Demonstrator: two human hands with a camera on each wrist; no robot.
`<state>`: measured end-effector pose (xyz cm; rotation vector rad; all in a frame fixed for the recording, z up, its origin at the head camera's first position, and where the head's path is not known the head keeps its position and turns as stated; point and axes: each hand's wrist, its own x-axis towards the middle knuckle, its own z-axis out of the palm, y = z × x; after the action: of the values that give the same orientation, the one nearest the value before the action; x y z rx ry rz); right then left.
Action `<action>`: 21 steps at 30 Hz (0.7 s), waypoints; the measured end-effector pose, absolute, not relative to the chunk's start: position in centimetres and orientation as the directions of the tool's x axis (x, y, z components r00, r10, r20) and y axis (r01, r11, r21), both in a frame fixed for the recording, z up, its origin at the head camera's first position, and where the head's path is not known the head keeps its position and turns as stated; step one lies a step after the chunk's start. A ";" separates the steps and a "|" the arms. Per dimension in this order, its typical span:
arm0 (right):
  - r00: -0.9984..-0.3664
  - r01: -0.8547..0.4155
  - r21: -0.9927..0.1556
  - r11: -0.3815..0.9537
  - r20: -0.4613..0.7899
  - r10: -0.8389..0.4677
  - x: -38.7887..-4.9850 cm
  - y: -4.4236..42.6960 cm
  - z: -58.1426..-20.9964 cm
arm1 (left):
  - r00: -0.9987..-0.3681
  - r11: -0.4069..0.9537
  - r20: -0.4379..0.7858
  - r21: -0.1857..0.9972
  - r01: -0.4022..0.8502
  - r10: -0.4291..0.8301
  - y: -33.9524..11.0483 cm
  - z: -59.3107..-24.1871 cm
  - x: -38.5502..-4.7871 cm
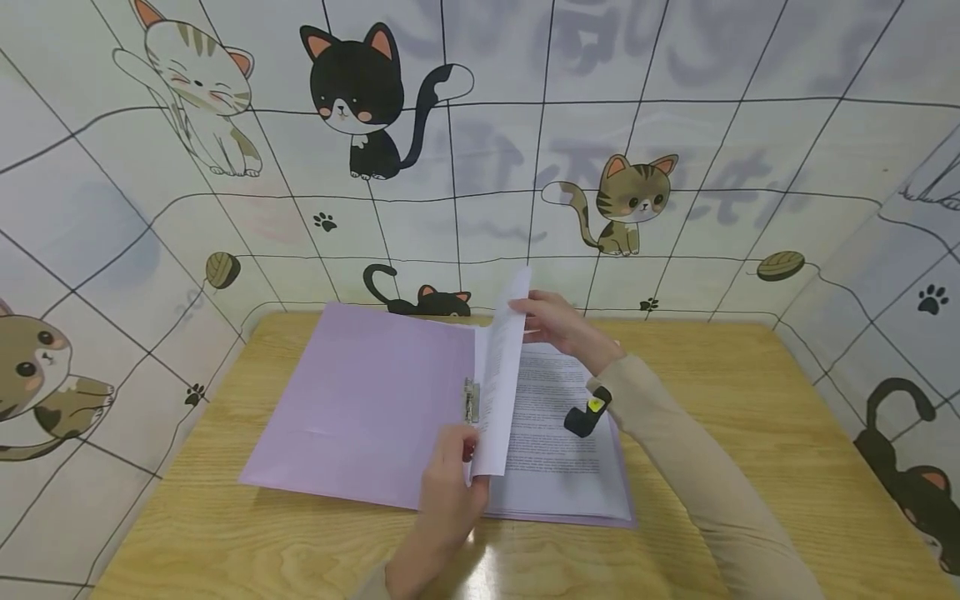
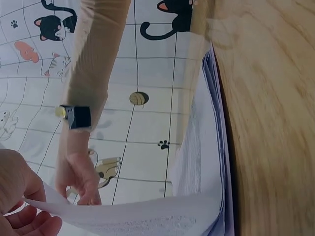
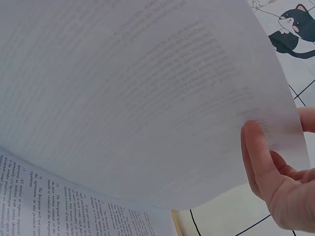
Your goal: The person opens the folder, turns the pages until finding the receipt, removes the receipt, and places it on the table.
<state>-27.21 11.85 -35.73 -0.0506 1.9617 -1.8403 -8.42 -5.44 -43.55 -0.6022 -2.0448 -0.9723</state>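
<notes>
A lilac folder (image 1: 375, 392) lies spread on the table, with a metal clip (image 1: 471, 402) along its spine. Printed papers (image 1: 558, 417) rest on its right side. One sheet (image 1: 501, 383) stands nearly upright beside the clip. My left hand (image 1: 450, 483) pinches that sheet at its near lower corner, also visible in the left wrist view. My right hand (image 1: 558, 321) holds the far upper edge; in the right wrist view its fingers (image 3: 258, 152) lie against the page, with a digit on the other side of the edge. Print shows through the raised sheet.
The wooden table (image 1: 705, 400) extends on both sides of the folder. Behind it rises a wall covering (image 1: 495, 167) with cartoon cats and grid lines. A small black camera (image 1: 581, 421) is strapped to the right wrist.
</notes>
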 end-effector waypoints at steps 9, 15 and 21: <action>-0.898 0.249 -0.968 0.039 -0.245 -0.364 -27.1 13.1 -36.4 | -0.666 0.624 0.745 0.496 0.603 0.051 -8.7 -43.8 -8.2; -0.908 0.233 -0.972 0.007 -0.221 -0.355 -27.0 14.3 -37.2 | -0.687 0.653 0.726 0.503 0.566 0.037 -11.0 -44.5 -8.3; -0.920 0.236 -0.971 0.029 -0.233 -0.316 -27.1 15.4 -38.3 | -0.679 0.707 0.734 0.473 0.527 0.016 -13.1 -45.4 -8.6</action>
<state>-27.07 15.42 -38.31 -0.0806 1.9292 -1.9477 -8.64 -13.13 -45.42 -0.4107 -2.1778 -0.8940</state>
